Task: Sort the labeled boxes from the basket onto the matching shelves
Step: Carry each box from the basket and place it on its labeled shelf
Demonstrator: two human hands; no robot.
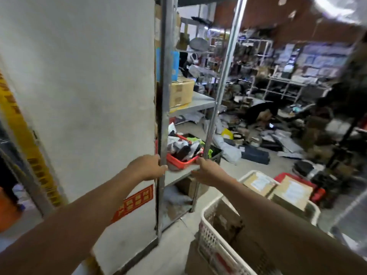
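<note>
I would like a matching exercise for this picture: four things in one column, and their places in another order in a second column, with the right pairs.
Things:
1. left hand
2. red tray
3. white basket
4. brown carton

Places:
A. on the upper shelf board
B. on the floor, holding labelled boxes
C. gripping the near metal upright
D. on the lower shelf board, filled with mixed items

Pairs: 1-C, 2-D, 3-B, 4-A
</note>
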